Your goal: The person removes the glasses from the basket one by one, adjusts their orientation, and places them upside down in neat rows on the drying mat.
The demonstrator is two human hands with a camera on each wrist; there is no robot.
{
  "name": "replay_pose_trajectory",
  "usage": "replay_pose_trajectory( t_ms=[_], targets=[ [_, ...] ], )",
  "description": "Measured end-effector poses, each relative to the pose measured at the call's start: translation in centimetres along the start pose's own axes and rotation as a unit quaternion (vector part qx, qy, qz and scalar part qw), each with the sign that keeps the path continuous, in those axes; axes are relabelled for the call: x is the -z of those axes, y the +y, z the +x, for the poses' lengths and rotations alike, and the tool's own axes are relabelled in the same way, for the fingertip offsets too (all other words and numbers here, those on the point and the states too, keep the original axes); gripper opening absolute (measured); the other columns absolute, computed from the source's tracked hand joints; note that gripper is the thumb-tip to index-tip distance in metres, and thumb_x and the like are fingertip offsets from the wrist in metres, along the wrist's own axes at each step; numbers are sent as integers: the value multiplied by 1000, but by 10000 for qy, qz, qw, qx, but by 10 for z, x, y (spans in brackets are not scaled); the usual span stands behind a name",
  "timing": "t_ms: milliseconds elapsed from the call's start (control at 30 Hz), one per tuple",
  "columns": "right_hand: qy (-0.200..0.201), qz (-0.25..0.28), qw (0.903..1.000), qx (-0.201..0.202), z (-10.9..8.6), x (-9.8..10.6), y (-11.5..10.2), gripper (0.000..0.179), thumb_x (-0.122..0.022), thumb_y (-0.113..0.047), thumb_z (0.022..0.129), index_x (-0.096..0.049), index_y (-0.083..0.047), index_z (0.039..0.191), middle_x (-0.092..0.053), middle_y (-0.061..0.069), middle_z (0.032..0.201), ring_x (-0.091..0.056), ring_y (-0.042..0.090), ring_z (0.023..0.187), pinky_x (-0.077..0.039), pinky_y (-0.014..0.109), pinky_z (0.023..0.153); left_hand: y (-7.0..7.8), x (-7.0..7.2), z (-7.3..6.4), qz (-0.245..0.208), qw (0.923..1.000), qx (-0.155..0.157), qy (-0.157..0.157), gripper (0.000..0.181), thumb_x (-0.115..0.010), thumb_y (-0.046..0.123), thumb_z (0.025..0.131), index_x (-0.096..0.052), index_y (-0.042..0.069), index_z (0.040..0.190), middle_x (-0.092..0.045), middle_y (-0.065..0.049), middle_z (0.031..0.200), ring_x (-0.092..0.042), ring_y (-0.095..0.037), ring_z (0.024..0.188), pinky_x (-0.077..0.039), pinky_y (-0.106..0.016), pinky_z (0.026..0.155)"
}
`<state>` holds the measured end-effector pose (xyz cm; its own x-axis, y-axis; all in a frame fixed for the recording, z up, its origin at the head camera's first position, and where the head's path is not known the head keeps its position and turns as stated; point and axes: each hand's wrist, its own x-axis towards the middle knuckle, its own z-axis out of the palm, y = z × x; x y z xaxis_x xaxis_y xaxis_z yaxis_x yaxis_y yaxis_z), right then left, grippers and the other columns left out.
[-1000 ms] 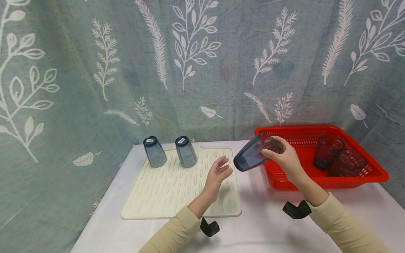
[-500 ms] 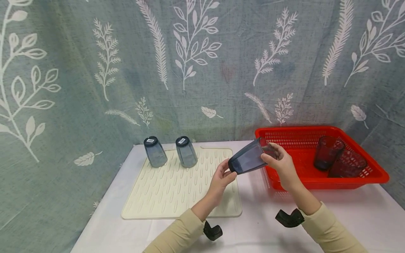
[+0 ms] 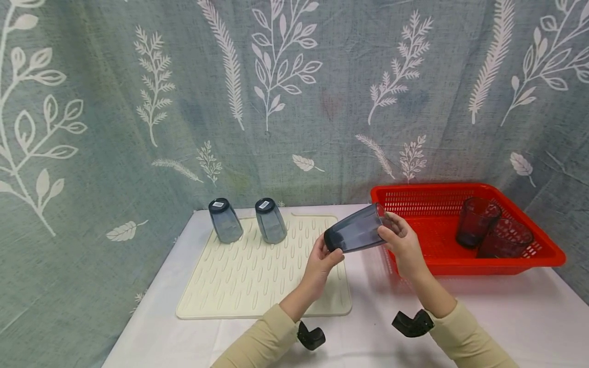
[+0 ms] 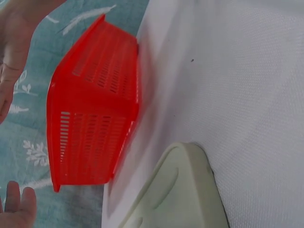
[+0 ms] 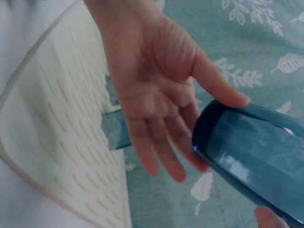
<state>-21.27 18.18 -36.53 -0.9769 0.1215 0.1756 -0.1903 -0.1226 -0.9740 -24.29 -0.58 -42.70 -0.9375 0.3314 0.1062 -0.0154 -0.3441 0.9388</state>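
A blue-tinted drinking glass (image 3: 355,231) is held in the air, tilted, its dark base to the left and its mouth to the right. My left hand (image 3: 318,265) grips the base end, thumb on the near side; the right wrist view shows that thumb on one edge of the base (image 5: 209,124) and a fingertip at the other. At the rim end my right hand (image 3: 406,249) pinches the glass between thumb and fingers. Two similar glasses, one (image 3: 227,224) left of the other (image 3: 271,225), stand upside down at the back of a cream ridged drying mat (image 3: 257,278).
A red perforated plastic basket (image 3: 465,268) stands on the right of the white-covered table (image 3: 375,317). Inside it are two more glasses, one upright (image 3: 476,220) and another leaning (image 3: 503,239). A grey-green leaf-patterned cloth (image 3: 322,148) hangs behind.
My left hand, apart from the glass a second ago, now holds its base. The glass and my right hand have shifted left, and the glass lies closer to level.
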Motion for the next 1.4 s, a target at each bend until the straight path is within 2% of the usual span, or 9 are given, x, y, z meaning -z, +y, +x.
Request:
replay_pose_trajectory(
  t_ms=[133,267,467,600,700,900,1167,1233,1400],
  targets=[
    [-20,410,9991,43,-2,-5,1,58,-56,-20,88,-30,4,134,-48,-3,113,-52,7,98,-49,17,80,-1,1,1,-338,9992,-227,-37,68,-65,18,84,-28,6,140,-56,4,117,-56,-6,101,-46,-32,94],
    [-49,712,9973,145,-3,-10,3,58,-54,-19,88,-29,6,133,-48,-1,114,-53,7,98,-50,18,80,-2,3,1,-724,9963,-439,-120,68,-70,25,80,-33,8,135,-59,8,111,-59,-6,99,-45,-34,95],
    [-195,1158,9923,391,-6,-17,9,47,-57,-22,88,-35,-3,125,-52,-4,109,-54,8,95,-51,20,81,-4,3,3,-1302,9872,-854,-342,59,-73,35,76,-44,17,124,-60,8,110,-58,-8,102,-45,-34,95],
    [-437,1239,9901,488,-8,-20,14,43,-58,-25,88,-36,-10,122,-51,-4,109,-54,8,96,-50,21,82,-3,2,3,-1574,9820,-995,-324,60,-74,41,72,-45,21,121,-63,9,108,-60,-8,101,-46,-32,93],
    [-562,1127,9912,413,-9,-21,17,42,-57,-25,89,-36,-12,122,-49,-1,114,-54,9,97,-50,22,84,-1,2,3,-1677,9795,-1070,-324,62,-74,43,72,-44,22,121,-63,8,109,-60,-9,101,-44,-33,95],
    [-776,328,9964,-62,-11,-19,19,53,-54,-22,88,-29,-5,132,-39,9,128,-51,7,103,-48,19,85,4,3,4,-1857,9749,-1200,-257,66,-73,46,71,-41,22,124,-58,2,115,-57,-14,107,-43,-35,98],
    [-1252,-176,9915,-310,-9,-17,26,62,-55,-16,84,-27,5,135,-46,12,119,-53,5,99,-45,17,86,17,5,5,-2343,9661,-1078,-118,74,-77,49,64,-43,22,124,-54,4,118,-54,-13,111,-37,-37,104],
    [-1380,-362,9890,-394,-10,-16,28,66,-59,-19,84,-27,5,136,-48,14,121,-53,7,100,-45,19,89,19,5,4,-2439,9639,-1068,-87,75,-77,48,62,-44,21,124,-54,3,119,-54,-13,111,-36,-36,104],
    [-1668,-686,9818,-591,-10,-14,32,71,-63,-24,82,-27,1,137,-47,20,126,-51,16,109,-42,33,98,23,6,5,-2618,9578,-1182,-73,72,-79,42,61,-45,22,121,-54,1,120,-55,-14,109,-37,-36,103]
  ],
)
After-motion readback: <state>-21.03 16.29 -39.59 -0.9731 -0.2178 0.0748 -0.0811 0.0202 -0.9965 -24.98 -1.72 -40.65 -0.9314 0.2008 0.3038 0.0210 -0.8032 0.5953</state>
